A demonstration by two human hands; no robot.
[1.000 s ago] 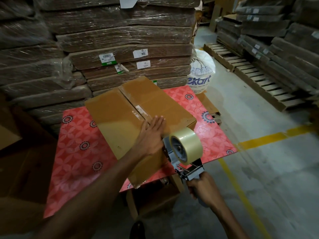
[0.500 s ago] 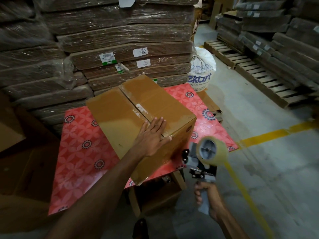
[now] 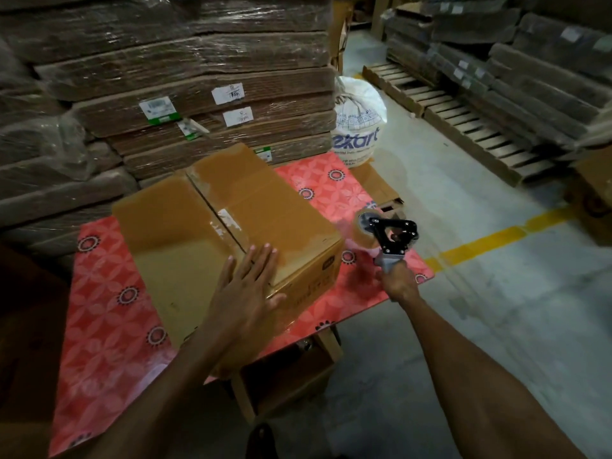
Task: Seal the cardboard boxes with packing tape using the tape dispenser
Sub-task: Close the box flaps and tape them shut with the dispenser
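Box: the cardboard box (image 3: 172,233) sits on the red patterned desk (image 3: 109,313), flaps down. Its centre seam (image 3: 212,210) runs away from me. Glossy patches on top read as tape; I cannot tell whether they cover the seam end to end.
Left hand: my left hand (image 3: 246,289) lies flat on the near end of the lid, fingers straight, pressing and not gripping.
Right hand: my right hand (image 3: 397,284) is wrapped round the handle of the tape dispenser (image 3: 392,235), held off the box's right side, apart from the cardboard.
Tape roll: the tape roll (image 3: 362,223) is blurred. I cannot tell whether a strand links it to the box.
Risk 1: if a strand is attached, swinging away could peel or wrinkle the laid strip.
Risk 2: my fingers lie across the seam; a careless pass would bring the cutter onto them.
Risk 3: the box's near corner is at the desk's front edge; a hard pull may drag it off.
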